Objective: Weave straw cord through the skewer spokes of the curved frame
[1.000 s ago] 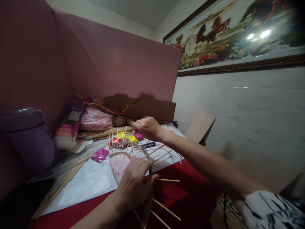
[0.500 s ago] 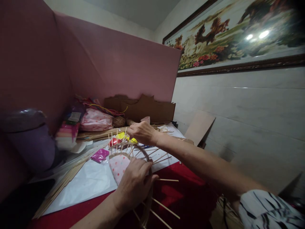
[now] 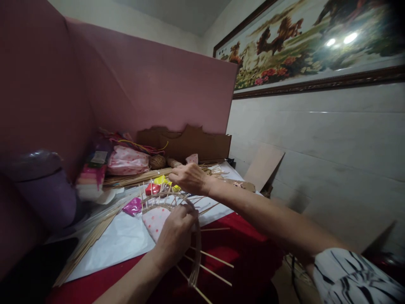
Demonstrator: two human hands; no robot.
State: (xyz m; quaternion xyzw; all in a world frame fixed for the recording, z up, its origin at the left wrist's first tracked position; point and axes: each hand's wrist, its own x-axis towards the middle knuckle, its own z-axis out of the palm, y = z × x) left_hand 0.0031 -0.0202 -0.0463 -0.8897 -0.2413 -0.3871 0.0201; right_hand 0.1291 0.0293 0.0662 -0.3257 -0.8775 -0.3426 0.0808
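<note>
A: ok so what's in that bin (image 3: 41,190) on the far left?
B: can't see in, there's clear plastic over the top. Right of it there's a stack of sheets (image 3: 90,174), pink and paler ones. Nearer, a bundle of long sticks (image 3: 87,249) lies by a plastic sleeve (image 3: 110,213), can't tell if they're inside it.
A: and the small packets?
B: purple packet (image 3: 132,206) first, left of the hoop, with a dotted cloth bundle (image 3: 128,161) farther back. Then a red packet (image 3: 152,188) and a yellow packet (image 3: 160,180), both just past the hoop's far side. Whatever's in them looks the colour of the packet. Twine ball (image 3: 157,161) behind.
A: where's the hoop exactly?
B: near middle, its right side over the red cloth (image 3: 243,249). It's the hoop (image 3: 198,249) with thin rods (image 3: 218,258) poking out, dotted disc (image 3: 155,221) inside the curve. Left hand (image 3: 179,232) has its fingers closed over the hoop's right side.
A: right hand?
B: right hand (image 3: 188,178) is up by the yellow one, fingers bunched. Can't tell if they're pinching anything.
</note>
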